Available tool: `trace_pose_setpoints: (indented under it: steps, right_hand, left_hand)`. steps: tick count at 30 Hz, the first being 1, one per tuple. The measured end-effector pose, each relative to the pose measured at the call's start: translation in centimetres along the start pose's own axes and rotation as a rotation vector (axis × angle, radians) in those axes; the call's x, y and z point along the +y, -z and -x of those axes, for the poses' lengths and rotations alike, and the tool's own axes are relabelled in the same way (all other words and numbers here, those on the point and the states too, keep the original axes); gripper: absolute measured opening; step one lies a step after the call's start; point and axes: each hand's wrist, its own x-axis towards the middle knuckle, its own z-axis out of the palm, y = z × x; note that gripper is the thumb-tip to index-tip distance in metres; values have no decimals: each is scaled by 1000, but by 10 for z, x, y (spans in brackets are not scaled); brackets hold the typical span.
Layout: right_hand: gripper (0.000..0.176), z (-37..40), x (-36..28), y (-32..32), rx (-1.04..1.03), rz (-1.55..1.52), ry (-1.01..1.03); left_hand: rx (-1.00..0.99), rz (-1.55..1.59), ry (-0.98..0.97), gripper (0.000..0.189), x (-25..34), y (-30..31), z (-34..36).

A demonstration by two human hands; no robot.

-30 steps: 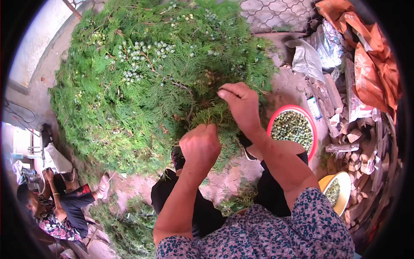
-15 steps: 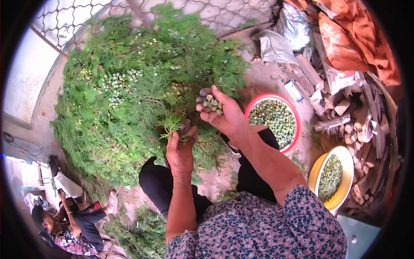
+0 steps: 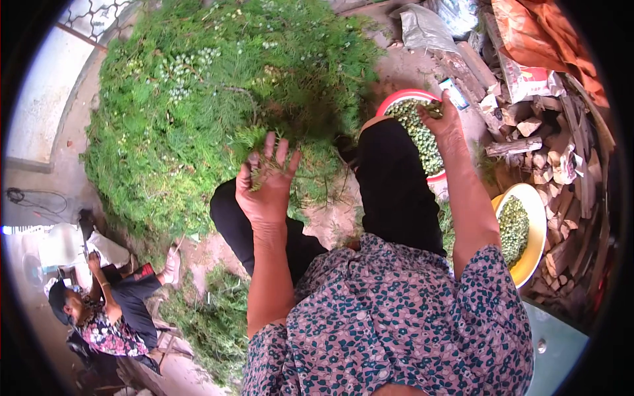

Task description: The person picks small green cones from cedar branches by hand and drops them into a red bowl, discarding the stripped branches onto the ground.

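Observation:
My left hand (image 3: 266, 181) is palm up with fingers spread, and a small green sprig lies across it, just in front of the big heap of green conifer branches (image 3: 218, 86). My right hand (image 3: 441, 119) reaches over the red basin (image 3: 395, 102) of small green cones and holds a few green cones in its fingers. My black-trousered knee (image 3: 396, 185) hides part of the basin.
A yellow bowl (image 3: 535, 231) with more green cones sits at the right, beside stacked firewood (image 3: 555, 152) and orange sacks (image 3: 548, 33). Another person (image 3: 109, 317) sits on the ground at the lower left. Loose green cuttings (image 3: 211, 317) lie near my legs.
My right hand moved right from the branch heap to above the red basin, carrying the picked cones. My left hand opened with the sprig on its palm.

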Motion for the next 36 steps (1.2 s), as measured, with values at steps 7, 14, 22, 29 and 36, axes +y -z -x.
trace_pose_setpoints:
  steps: [7, 14, 22, 29, 36]
  right_hand:
    - [69, -47, -6, 87, -233, 1205, 798]
    - [55, -36, -18, 69, -4, 1943, 742]
    - [21, -5, 31, -46, -245, 422, 252]
    - [17, -178, -10, 92, 104, 2223, 1023]
    - [22, -213, -52, 142, 297, 1938, 886]
  left_hand:
    - [51, 53, -165, 25, 34, 12, 10]
    - [24, -192, -340, 28, 87, 0, 26]
    - [569, -581, -580, 81, 194, 32, 98]
    - [1385, -368, -611, 27, 166, 215, 262]
    - [1998, 26, -981, 27, 143, 297, 472]
